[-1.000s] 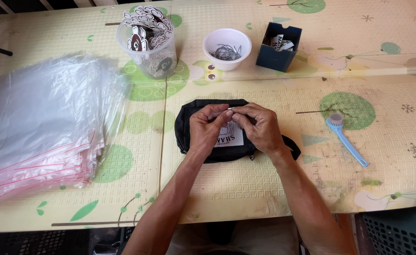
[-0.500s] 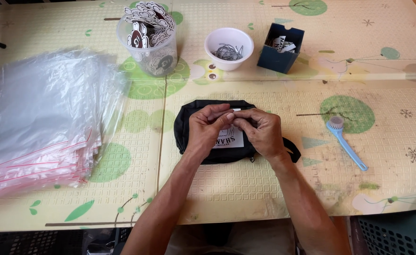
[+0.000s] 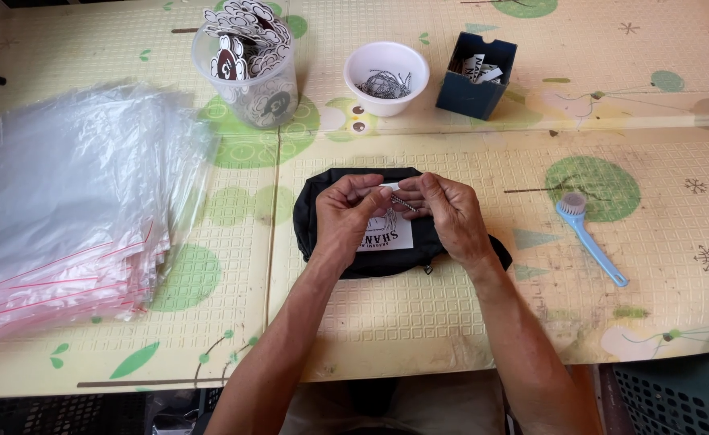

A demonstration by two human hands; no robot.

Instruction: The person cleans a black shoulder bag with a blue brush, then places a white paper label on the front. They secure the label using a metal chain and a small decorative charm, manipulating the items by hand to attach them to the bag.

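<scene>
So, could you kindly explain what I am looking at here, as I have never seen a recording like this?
There is no machine: a person wears a camera on the head, looking down at their own bare arms over a patterned mat. The left hand and right hand pinch a small metal ball chain between them, above a black pouch with a white label. To the left lies a stack of clear zip bags. At the back stand a plastic cup of printed tags, a white bowl of chains and a dark blue box. A blue brush lies to the right.
</scene>
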